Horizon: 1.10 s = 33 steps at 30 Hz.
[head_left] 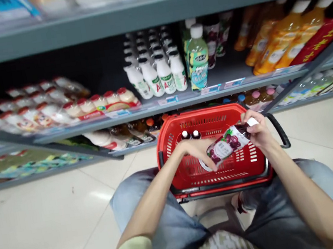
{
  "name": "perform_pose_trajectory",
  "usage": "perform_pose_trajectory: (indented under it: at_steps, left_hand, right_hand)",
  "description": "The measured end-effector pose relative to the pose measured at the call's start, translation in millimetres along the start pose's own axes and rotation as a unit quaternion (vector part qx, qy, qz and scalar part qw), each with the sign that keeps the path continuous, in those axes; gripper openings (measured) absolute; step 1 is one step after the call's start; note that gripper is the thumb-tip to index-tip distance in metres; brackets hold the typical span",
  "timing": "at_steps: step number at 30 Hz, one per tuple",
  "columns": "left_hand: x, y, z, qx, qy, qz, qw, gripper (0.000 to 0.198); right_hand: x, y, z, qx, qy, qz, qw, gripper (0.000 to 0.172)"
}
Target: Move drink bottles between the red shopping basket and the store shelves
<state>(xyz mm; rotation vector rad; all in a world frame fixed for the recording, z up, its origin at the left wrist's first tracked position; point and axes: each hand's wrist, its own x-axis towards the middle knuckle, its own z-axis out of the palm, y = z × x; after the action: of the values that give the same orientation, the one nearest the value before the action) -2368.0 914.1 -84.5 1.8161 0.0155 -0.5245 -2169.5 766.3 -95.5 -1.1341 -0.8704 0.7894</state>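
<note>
A purple juice bottle [228,143] with grapes on its label and a white cap lies tilted above a red shopping basket [204,115]. My right hand [259,130] is closed around the bottle's neck, just below the cap. At the lower end, my left hand [200,151] holds the bottle's base, its fingers partly hidden behind the bottle. Two dark bottles [196,135] with white caps stand inside the basket, near its far left side.
A shelf edge [164,110] runs just beyond the basket. On that shelf stand white milk-drink bottles [164,74], a green bottle [197,58] and orange juice bottles [294,35]. The basket's black handle [279,129] sticks out at the right. Another shelf board [149,13] hangs above.
</note>
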Motion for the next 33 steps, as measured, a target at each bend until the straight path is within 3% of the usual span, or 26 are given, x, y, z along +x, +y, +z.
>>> perform_pose_trajectory:
  at_steps: [1, 6, 11, 17, 20, 23, 27, 30, 33]
  left_hand:
    - [0.6, 2.5, 3.8, -0.017, 0.005, 0.011, 1.000, 0.073]
    - [5.6, 18.5, 32.7, -0.118, 0.153, 0.051, 0.980, 0.074]
    - [6.9, 28.3, 48.9, -0.176, 0.253, 0.058, 0.950, 0.085]
    - [6.9, 22.9, 50.0, -0.076, 0.336, 0.114, 0.932, 0.106]
    - [7.9, 22.6, 53.7, -0.079, 0.400, 0.102, 0.907, 0.100]
    - [9.9, 23.0, 56.1, -0.228, 0.405, 0.074, 0.882, 0.086]
    - [11.0, 19.4, 53.8, -0.450, 0.399, 0.019, 0.799, 0.067]
    - [8.9, 14.3, 52.4, -0.552, 0.354, -0.085, 0.750, 0.069]
    - [6.5, 10.5, 54.5, -0.580, 0.294, -0.165, 0.741, 0.079]
  right_hand:
    - [0.6, -3.8, -5.0, 0.013, 0.013, -0.007, 1.000, 0.024]
    - [5.4, -12.2, -26.4, 0.037, 0.087, -0.029, 0.995, 0.024]
    - [12.5, -12.0, -25.6, 0.061, 0.171, -0.007, 0.983, 0.019]
    - [20.4, -15.6, -25.2, 0.119, 0.226, 0.017, 0.967, 0.022]
    - [21.5, -16.4, -27.0, 0.134, 0.249, 0.054, 0.958, 0.025]
    - [20.0, -15.9, -24.6, 0.120, 0.248, 0.061, 0.959, 0.025]
    - [16.9, -14.0, -18.2, 0.062, 0.208, 0.027, 0.976, 0.026]
    - [16.8, -12.3, -14.9, -0.011, 0.191, -0.007, 0.981, 0.028]
    - [18.5, -10.5, -13.3, -0.056, 0.199, -0.020, 0.978, 0.030]
